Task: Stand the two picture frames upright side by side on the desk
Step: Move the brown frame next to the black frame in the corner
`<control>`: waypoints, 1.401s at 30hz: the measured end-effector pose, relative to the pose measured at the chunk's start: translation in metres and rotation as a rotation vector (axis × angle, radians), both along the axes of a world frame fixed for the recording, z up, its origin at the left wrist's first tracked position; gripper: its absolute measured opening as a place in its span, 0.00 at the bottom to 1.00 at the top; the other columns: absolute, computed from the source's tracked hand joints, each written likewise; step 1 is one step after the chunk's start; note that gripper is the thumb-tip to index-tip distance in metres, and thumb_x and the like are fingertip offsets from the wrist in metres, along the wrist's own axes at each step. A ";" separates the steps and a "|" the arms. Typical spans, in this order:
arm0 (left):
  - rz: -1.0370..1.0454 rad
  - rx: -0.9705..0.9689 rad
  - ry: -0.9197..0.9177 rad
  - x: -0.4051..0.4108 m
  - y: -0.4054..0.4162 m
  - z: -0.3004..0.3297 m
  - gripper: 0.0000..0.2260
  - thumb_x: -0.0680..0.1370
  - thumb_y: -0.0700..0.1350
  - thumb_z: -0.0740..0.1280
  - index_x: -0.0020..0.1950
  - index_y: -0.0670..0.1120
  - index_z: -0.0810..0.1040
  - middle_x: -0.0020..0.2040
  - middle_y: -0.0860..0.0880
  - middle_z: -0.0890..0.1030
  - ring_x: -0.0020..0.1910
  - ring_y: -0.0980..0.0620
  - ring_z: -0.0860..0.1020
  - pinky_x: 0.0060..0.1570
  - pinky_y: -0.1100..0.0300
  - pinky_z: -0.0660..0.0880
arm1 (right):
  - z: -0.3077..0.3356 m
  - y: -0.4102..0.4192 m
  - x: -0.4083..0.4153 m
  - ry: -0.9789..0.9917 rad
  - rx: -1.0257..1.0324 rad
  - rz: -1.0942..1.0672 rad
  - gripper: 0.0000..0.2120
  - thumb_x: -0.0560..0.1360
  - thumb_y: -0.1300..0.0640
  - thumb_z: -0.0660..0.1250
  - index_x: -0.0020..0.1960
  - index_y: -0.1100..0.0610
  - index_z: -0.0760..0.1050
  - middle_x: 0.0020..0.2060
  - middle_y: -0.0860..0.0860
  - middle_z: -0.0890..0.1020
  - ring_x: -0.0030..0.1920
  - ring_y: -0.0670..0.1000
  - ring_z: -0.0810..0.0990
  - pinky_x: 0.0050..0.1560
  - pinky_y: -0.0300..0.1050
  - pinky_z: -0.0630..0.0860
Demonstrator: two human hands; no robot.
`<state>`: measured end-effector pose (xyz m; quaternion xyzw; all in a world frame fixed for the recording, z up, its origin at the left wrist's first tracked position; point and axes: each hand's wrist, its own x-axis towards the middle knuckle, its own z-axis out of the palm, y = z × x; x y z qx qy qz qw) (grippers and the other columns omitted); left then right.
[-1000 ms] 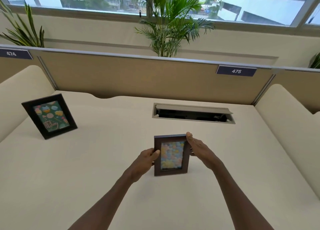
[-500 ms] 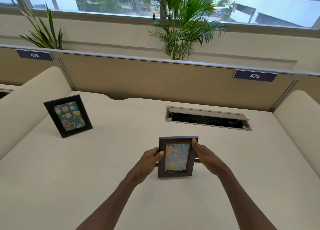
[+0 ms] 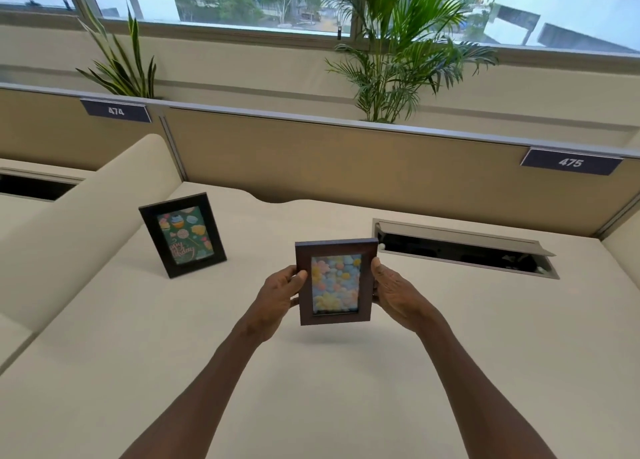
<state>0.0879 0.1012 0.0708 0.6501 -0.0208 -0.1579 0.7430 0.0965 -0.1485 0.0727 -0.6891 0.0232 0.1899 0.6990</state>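
This is an open-plan office, seen from one workstation. The cream desk (image 3: 173,372) is closed in at the back by a tan partition screen (image 3: 346,167) with a grey top rail, and rounded cream dividers (image 3: 79,216) separate it from the neighbouring desks. Small dark plates on the screen number the seats 474 (image 3: 115,111) and 475 (image 3: 570,162). A metal cable hatch (image 3: 464,247) with its flap raised is set into the desktop. Behind the screen stand potted palms (image 3: 391,60), and wide windows (image 3: 242,1) look out on multi-storey buildings and trees.
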 end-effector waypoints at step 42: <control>0.836 0.522 -0.152 0.118 0.126 -0.104 0.10 0.76 0.37 0.72 0.56 0.37 0.84 0.47 0.43 0.87 0.45 0.49 0.84 0.50 0.61 0.78 | -0.062 0.205 0.234 -0.028 0.023 0.065 0.33 0.68 0.22 0.53 0.56 0.42 0.83 0.56 0.49 0.85 0.57 0.53 0.84 0.58 0.51 0.80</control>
